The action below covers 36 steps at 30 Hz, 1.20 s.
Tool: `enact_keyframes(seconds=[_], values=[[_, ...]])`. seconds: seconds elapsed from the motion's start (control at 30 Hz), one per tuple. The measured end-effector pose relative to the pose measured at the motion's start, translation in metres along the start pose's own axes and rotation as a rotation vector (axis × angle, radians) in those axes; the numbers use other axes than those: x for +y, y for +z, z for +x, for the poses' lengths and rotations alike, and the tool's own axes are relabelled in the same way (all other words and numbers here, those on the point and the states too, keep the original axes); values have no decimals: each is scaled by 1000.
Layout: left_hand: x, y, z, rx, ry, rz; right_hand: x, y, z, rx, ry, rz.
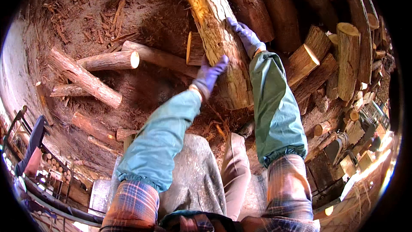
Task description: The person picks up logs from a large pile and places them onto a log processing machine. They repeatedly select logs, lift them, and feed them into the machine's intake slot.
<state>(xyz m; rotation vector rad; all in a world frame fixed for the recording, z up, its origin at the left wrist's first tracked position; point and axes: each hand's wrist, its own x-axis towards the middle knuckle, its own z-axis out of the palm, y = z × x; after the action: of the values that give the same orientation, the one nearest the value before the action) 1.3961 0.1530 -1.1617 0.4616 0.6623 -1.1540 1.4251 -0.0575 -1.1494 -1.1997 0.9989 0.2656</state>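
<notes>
A thick split log [219,30] with rough bark and a bare yellowish patch near its far end slants up the middle of the view. Low on its left side, my left hand [210,76] in a purple glove presses against the bark; part of its fingers is hidden. My right hand [246,37], gloved alike, lies along the log's right side farther up, with its fingers against the bark. The log is held between both hands. Green sleeve covers reach over both my forearms. Behind the log, a shorter cut piece [195,49] shows its pale end.
Several loose logs [86,77] lie on the bark-littered ground at the left. Large dark logs [274,13] rest at the far right, beside a stack of cut pieces [348,60]. A grey apron [193,176] covers my lap. A metal rail [60,204] runs at the lower left.
</notes>
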Motion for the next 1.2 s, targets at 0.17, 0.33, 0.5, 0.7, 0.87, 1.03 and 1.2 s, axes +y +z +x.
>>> enact_keyframes(seconds=[0.17,0.33,0.5,0.7,0.87,1.03,1.2], values=[[-27,40,-62,177,152,576,4,-7,-76,-79,24,10],[-35,123,-214,285,-148,857,78,-24,-214,-298,379,914],[-76,109,-263,268,-128,909,38,-4,-385,-94,574,951],[-143,169,-363,326,-399,870,87,4,-530,191,489,1415],[-231,225,-440,272,-184,1278,141,-27,-628,-65,282,1798],[-344,323,-479,-56,231,1517,64,-161,-710,-236,-137,1780],[-495,459,-523,-577,369,1405,-40,-360,-878,-4,-470,927]])
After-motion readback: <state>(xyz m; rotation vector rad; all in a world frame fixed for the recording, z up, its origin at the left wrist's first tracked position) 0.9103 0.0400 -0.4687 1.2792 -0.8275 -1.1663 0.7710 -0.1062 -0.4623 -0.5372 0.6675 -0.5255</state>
